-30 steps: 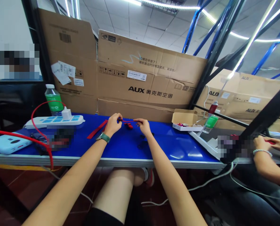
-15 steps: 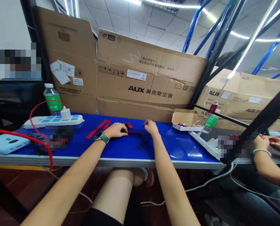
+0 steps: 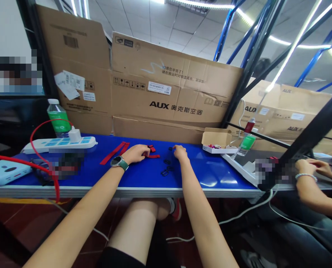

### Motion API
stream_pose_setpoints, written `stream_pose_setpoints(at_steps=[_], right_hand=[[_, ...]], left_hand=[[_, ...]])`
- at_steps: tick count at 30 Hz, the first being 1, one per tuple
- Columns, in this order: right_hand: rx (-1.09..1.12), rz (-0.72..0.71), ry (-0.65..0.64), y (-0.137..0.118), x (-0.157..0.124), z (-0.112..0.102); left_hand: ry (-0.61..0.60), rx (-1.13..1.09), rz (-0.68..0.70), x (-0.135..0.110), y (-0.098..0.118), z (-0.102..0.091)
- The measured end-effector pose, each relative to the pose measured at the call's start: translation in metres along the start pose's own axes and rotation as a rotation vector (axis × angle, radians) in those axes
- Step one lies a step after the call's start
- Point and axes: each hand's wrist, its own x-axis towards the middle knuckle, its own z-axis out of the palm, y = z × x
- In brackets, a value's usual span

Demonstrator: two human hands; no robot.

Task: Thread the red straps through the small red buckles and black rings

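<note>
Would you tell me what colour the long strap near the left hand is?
The long flat strap is red, best seen in the head view.

Bright white LED strips overhead light the room evenly and throw pale glare across the glossy blue counter. Shadows stay faint beneath the left hand and right hand. The wide lens bends the rack uprights near the edges, and pixelated blocks blot out patches.

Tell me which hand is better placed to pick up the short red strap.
Left, probably: the left hand already reaches the short red strap at its fingertips, while the right hand sits farther away, beyond the small black loops.
</note>
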Motion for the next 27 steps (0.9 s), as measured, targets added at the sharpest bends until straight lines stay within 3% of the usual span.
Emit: stream_pose_setpoints(at_steps=[4, 9, 15, 20, 27], right_hand=[[0.007, -0.027, -0.029, 0.000, 0.003, 0.004], [0.027, -0.196, -0.081, -0.005, 0.003, 0.005], [0.150, -0.399, 0.016, -0.017, 0.000, -0.004], [0.194, -0.466, -0.129, -0.018, -0.006, -0.018], [0.226, -0.472, -0.460, -0.009, -0.007, -0.021]], left_hand=[[-0.098, -0.081, -0.023, 0.000, 0.008, 0.007], [-0.088, -0.168, -0.001, 0.002, 0.005, 0.014], [-0.115, -0.169, 0.001, 0.005, -0.006, 0.019], [-0.081, -0.110, -0.031, 0.001, -0.011, 0.012], [-0.114, -0.025, 0.000, 0.004, 0.008, 0.014]])
